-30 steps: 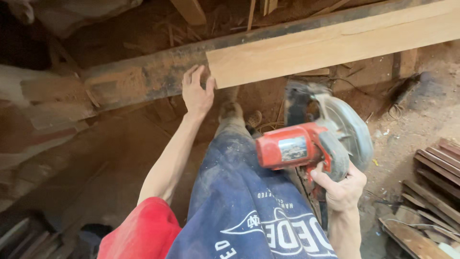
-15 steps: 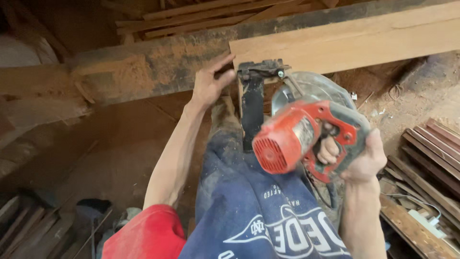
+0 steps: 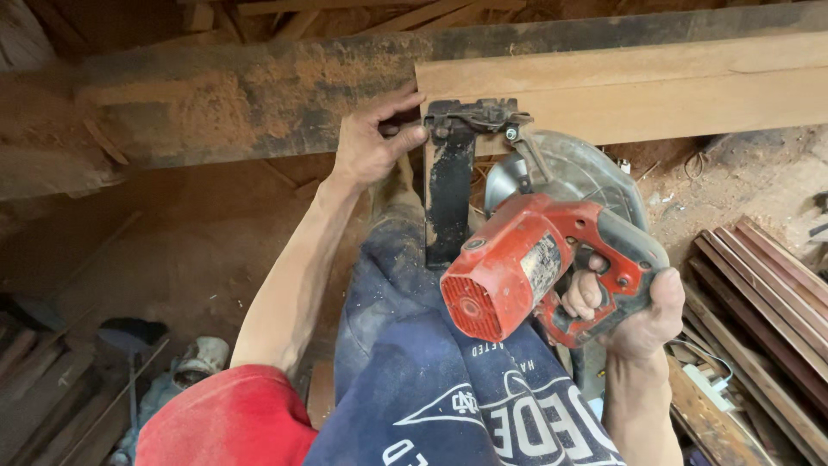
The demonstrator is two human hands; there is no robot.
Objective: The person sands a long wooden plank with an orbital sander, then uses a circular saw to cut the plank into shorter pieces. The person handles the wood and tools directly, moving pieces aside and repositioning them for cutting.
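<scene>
Two hands at work over one light plank, laid along a dark, dusty beam. Right hand wrapped tight around the handle of a red circular saw, fingers curled through the grip, thumb over the back. Saw tilted, its black base plate hanging down from the plank's near edge, right at the plank's left end; round metal guard just below the plank. Left hand up against the beam beside the plank's end, fingers bent and pinched close on the front corner of the base plate; cannot tell whether anything small sits between the fingertips. Blue dusty trousers and a knee directly under the saw, close to the base plate. Red sleeve low on the left. Stacked dark boards on the ground to the right, near the saw hand. Sawdust floor below, with a pale can and scrap wood on the left.
</scene>
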